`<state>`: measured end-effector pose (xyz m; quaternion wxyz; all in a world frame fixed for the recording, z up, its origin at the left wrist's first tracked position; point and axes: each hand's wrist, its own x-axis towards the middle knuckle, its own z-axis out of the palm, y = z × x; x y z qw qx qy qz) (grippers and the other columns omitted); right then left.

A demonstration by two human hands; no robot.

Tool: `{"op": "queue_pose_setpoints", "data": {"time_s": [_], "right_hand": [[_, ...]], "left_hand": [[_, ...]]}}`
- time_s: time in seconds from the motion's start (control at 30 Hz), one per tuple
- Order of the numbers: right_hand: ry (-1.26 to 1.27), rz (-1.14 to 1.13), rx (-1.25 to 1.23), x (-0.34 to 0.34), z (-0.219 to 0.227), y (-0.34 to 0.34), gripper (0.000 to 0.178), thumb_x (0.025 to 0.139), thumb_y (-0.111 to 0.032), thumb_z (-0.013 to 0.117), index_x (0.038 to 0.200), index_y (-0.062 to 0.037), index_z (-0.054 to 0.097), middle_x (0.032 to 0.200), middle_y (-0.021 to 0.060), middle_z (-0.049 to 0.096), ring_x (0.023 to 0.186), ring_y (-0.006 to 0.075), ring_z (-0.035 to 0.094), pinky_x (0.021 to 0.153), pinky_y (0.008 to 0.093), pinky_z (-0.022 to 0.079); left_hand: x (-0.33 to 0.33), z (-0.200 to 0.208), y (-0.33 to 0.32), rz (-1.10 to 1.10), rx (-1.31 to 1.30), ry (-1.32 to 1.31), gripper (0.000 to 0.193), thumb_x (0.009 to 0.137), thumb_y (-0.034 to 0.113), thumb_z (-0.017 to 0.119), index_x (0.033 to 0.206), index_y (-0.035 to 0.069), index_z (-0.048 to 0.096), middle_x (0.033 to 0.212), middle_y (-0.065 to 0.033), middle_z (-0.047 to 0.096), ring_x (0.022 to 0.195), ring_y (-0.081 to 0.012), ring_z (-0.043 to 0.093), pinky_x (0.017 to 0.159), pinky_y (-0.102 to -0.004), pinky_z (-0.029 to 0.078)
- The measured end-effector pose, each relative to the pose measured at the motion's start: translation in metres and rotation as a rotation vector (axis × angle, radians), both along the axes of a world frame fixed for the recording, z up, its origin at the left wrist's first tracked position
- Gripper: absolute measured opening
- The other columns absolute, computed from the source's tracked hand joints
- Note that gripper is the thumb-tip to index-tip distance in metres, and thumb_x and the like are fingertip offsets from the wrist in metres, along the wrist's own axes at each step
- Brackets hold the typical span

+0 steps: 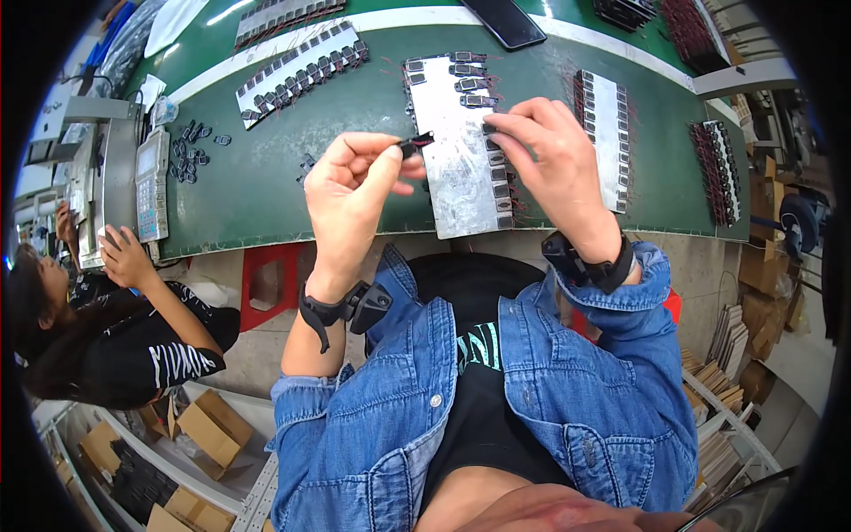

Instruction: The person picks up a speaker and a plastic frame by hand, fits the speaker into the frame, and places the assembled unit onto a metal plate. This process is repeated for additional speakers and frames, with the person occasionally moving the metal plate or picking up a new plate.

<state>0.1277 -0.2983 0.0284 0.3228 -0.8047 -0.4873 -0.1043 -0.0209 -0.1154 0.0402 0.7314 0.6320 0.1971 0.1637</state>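
Observation:
My left hand (355, 177) pinches a small black part with reddish wires (415, 144) between thumb and forefinger, above the left edge of a silvery metal plate (461, 191). At the plate's right edge, my right hand (554, 155) has its thumb and forefinger closed about a small black piece (489, 129), partly hidden by the fingertips. Black rectangular modules with thin red wires (472, 86) line that edge, above and below my right fingertips. A few more modules (415, 71) sit at the plate's far left corner.
Similar loaded plates lie on the green table (266, 195): one at far left (301, 75), one to the right (605, 142). Loose black parts (188, 151) are scattered near a grey keypad device (152, 186). A dark phone (505, 22) lies at the back. Another person (124, 328) works at left.

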Motion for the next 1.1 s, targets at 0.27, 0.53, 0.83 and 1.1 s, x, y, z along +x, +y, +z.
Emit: {"op": "queue_pose_setpoints", "data": {"time_s": [0.27, 0.53, 0.83, 1.1], "right_hand": [[-0.070, -0.021, -0.061, 0.007, -0.001, 0.013, 0.025, 0.079, -0.007, 0.073, 0.103, -0.0013, 0.067, 0.094, 0.0116, 0.062, 0.090, 0.0298, 0.059, 0.076, 0.0375, 0.051], [0.333, -0.244, 0.177, 0.012, 0.019, -0.014, 0.015, 0.085, -0.006, 0.070, 0.099, -0.0004, 0.066, 0.092, 0.0072, 0.067, 0.087, 0.0186, 0.064, 0.081, 0.0300, 0.050], [0.384, -0.232, 0.246, 0.004, 0.018, -0.039, 0.012, 0.087, -0.004, 0.070, 0.098, 0.0001, 0.067, 0.089, 0.0036, 0.067, 0.085, 0.0128, 0.061, 0.080, 0.0267, 0.048], [0.390, -0.231, 0.296, 0.003, 0.011, -0.046, 0.011, 0.084, -0.005, 0.072, 0.094, -0.0033, 0.067, 0.088, 0.0073, 0.067, 0.082, 0.0202, 0.063, 0.075, 0.0315, 0.050]], "left_hand": [[0.035, -0.008, 0.000, 0.097, 0.381, -0.072, 0.009, 0.089, 0.006, 0.069, 0.096, 0.002, 0.071, 0.090, -0.0030, 0.071, 0.087, -0.0129, 0.064, 0.080, -0.0282, 0.051], [0.062, -0.016, -0.008, -0.004, 0.917, -0.050, 0.009, 0.080, 0.009, 0.072, 0.088, 0.007, 0.072, 0.087, -0.0036, 0.069, 0.089, -0.0205, 0.060, 0.084, -0.0345, 0.046], [0.069, -0.026, -0.008, 0.016, 1.330, -0.151, 0.011, 0.079, 0.011, 0.074, 0.088, 0.007, 0.071, 0.089, -0.0040, 0.067, 0.094, -0.0247, 0.060, 0.086, -0.0367, 0.045], [0.067, -0.019, -0.005, -0.067, 1.356, -0.165, 0.016, 0.078, 0.011, 0.076, 0.092, 0.007, 0.070, 0.090, -0.0059, 0.066, 0.097, -0.0262, 0.060, 0.089, -0.0391, 0.046]]}}
